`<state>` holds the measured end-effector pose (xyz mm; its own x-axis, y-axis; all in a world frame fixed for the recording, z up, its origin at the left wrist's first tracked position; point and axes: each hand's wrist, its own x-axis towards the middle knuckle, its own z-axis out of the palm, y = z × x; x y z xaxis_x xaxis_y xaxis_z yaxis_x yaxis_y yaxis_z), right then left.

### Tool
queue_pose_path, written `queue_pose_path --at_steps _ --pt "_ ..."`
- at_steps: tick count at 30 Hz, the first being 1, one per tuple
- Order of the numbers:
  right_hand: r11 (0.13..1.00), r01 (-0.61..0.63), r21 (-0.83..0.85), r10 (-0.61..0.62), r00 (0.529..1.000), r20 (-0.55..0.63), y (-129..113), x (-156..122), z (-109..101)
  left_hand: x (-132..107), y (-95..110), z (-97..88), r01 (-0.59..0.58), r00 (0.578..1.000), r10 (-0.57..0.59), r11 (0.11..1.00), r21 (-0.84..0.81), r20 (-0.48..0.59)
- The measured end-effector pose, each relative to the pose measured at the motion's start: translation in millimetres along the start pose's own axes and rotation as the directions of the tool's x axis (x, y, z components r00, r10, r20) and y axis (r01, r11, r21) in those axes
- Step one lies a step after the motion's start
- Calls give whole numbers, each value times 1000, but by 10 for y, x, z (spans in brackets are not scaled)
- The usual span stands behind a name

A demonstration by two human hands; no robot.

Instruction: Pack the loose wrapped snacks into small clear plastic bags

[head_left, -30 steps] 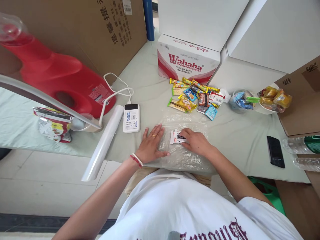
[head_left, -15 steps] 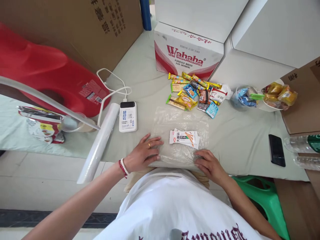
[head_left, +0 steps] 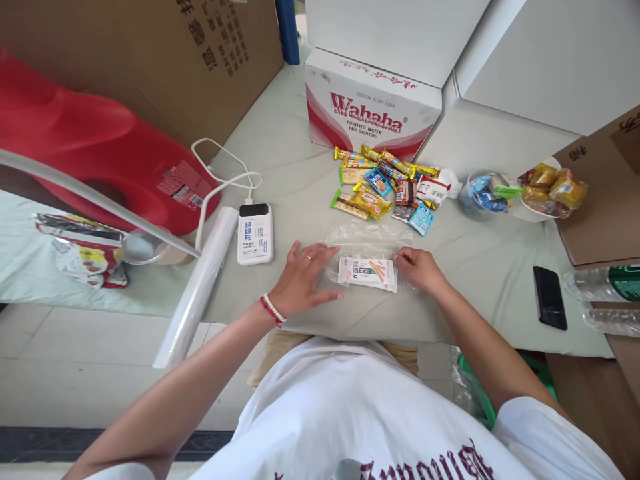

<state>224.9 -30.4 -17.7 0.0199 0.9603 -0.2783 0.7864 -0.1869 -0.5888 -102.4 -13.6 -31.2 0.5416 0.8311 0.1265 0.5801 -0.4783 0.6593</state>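
Observation:
A white snack packet [head_left: 367, 273] with a picture of orange sticks lies in front of me, wrapped over by a sheet of clear plastic film [head_left: 370, 235] that spreads beyond it on the far side. A white edge at its lower right suggests a second packet beneath. My left hand [head_left: 306, 277] rests at the film's left side, fingers spread, thumb pointing toward the packet. On the right, my right hand [head_left: 417, 267] has its fingers curled and pinched on the film's edge, close to the packet's right end.
Several wrapped snacks [head_left: 383, 183] lie before the Wahaba-style water carton [head_left: 373, 110]. Left are a power bank [head_left: 255, 233], a clear film roll [head_left: 197, 287] and a red jug [head_left: 100, 147]. Right are snack tubs [head_left: 483, 197], a phone [head_left: 550, 298] and plastic bottles [head_left: 595, 283].
Both hands have moved away from my body, bringing the film's near edge up and over the packet. The right fingers have closed on the film; the left hand has spread wider.

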Motion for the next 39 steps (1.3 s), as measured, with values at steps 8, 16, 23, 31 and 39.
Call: queue_pose_path --at_steps 8,16,23,31,39 --pt "985 7 -173 2 998 56 71 -89 -65 142 -256 140 480 717 -454 872 -97 -528" --pt "868 262 -423 -325 942 -84 -350 313 -178 140 348 298 -42 978 94 962 270 -185" --pt "882 133 -453 -177 983 -55 -575 829 188 459 378 451 -155 982 107 927 342 154" --pt "880 438 -187 -434 899 61 -678 323 -24 232 452 528 -59 998 44 940 337 53" --pt "634 608 -478 -485 794 367 -406 -344 445 -8 119 394 164 861 -255 958 -234 -440"
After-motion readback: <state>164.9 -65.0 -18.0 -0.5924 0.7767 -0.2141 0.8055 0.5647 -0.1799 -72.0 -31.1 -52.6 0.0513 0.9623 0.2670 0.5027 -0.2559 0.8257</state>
